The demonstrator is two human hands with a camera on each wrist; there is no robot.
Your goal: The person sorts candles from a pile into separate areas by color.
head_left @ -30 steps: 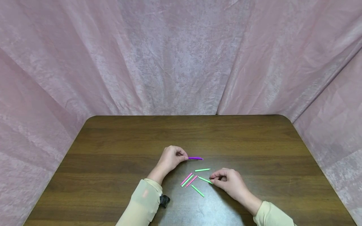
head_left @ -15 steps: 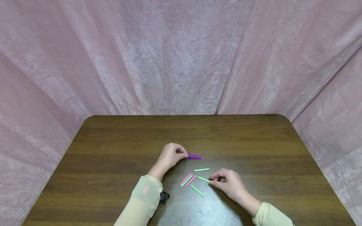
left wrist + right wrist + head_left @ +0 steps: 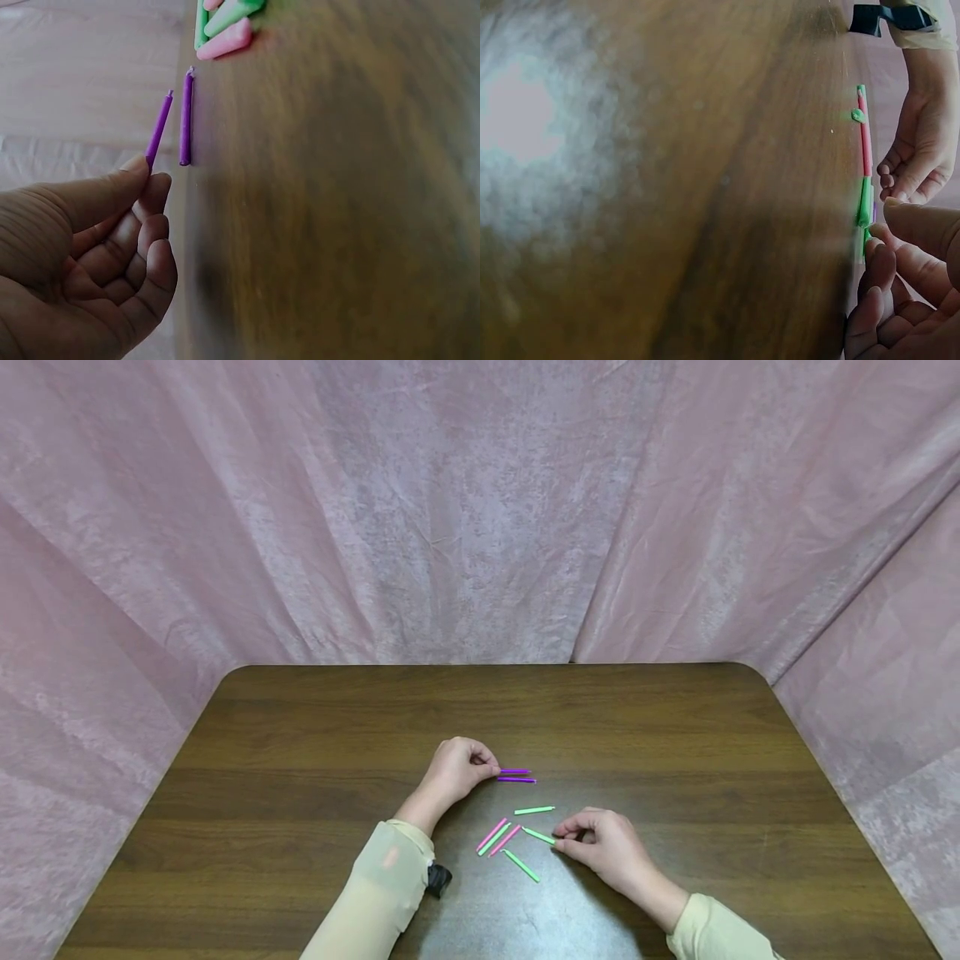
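1. L hand [image 3: 454, 774]: thumb & index clamped on one end of upper purple candle [image 3: 516, 771]; wick end points twd table's R edge. Candle lies approx. midway betw. L & R edges, well in from far edge; contact w/ the surface can't be told.
2. Lower purple candle [image 3: 517, 780]: flat on table, just beside the held one, nearly parallel, wick same way.
3. R hand [image 3: 609, 847]: thumb & index tips at outer end of slanted green candle [image 3: 538, 836], whose wick end points twd L edge; whether they pinch it, can't tell. R wrist view hides the contact.
4. Far green candle [image 3: 534, 811]: betw. purple pair & slanted one, approx. parallel to far edge.
5. Near green candle [image 3: 521, 866]: farthest from far edge, oblique.
6. Group twd L edge, all slanting alike: L pink candle [image 3: 491, 834], middle green candle [image 3: 495, 839] just beside it, R pink candle [image 3: 505, 841].
7. Table [image 3: 300, 760]: brown wood-grain, rounded far corners; pink curtain [image 3: 480, 527] behind far edge.
8. Pale sleeves [image 3: 397, 868] on both arms; black device [image 3: 438, 880] at L wrist.
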